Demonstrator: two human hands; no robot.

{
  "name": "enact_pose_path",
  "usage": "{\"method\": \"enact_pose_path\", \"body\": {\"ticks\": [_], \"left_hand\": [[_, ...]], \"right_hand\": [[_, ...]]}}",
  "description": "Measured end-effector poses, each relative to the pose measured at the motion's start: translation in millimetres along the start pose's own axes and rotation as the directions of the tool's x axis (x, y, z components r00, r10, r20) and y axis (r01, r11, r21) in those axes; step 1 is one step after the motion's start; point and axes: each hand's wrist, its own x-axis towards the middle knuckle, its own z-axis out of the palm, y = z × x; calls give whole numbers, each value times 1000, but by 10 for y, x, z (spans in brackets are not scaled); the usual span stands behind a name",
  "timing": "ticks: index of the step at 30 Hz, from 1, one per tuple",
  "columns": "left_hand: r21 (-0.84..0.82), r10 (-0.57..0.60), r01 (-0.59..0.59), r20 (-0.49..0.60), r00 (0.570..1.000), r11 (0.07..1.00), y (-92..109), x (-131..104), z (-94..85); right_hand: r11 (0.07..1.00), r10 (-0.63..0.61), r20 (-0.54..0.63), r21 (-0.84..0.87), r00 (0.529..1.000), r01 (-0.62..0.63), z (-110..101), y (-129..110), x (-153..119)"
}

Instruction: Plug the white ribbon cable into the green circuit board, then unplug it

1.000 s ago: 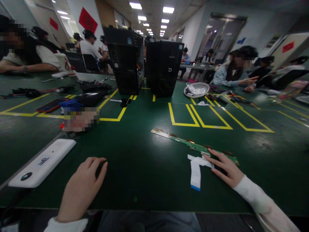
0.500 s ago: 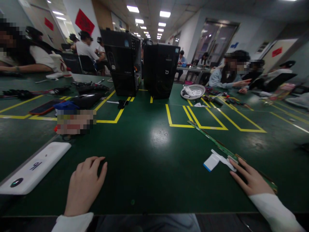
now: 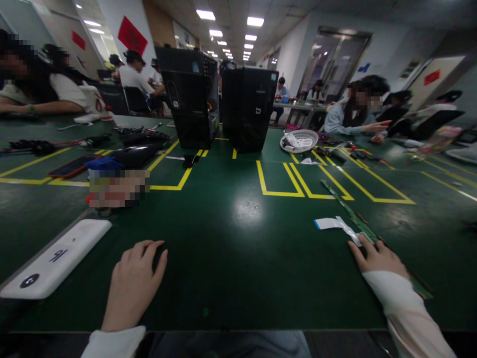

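My right hand (image 3: 382,258) lies over the middle of a long, narrow green circuit board (image 3: 354,216), its fingers bent around it at a white connector. A white flat ribbon cable (image 3: 331,223) with a blue end sticks out from the board toward the left. The board slants across the table, its near end showing past my wrist. On the left, my left hand (image 3: 136,283) rests on the green tabletop (image 3: 238,268) with thumb and fingers apart and nothing in it. Nearest to that hand is a white oblong device (image 3: 61,258) with a round dark spot.
Two black computer towers (image 3: 248,109) stand at the back centre. Yellow tape (image 3: 283,193) marks areas on the table. A white basket (image 3: 299,141) holds parts. Black cables (image 3: 33,145) and a blue cloth-like item (image 3: 102,163) lie at left. People sit at both sides.
The circuit board has turned, its far end swinging right, with my right hand on it. The ribbon cable has swung upward and left. My left hand has stayed nearly still.
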Motion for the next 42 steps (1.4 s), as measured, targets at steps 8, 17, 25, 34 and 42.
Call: {"method": "enact_pose_path", "body": {"ticks": [8,17,25,34,42], "left_hand": [[-1,-7,7,13,1000,1000,22,5,-19],[-8,-9,9,24,1000,1000,0,24,4],[-13,4,-4,-15,1000,1000,18,17,-1],[0,6,-6,2,1000,1000,10,9,12],[-30,8,-7,17,1000,1000,-3,33,5]], "right_hand": [[984,125,-38,134,991,-119,-123,64,479],[940,188,-111,309,976,-146,61,271,771],[928,224,-77,320,972,-189,35,215,741],[987,-101,-153,111,983,118,51,169,824],[829,-442,-318,212,839,518,-33,-579,958]]}}
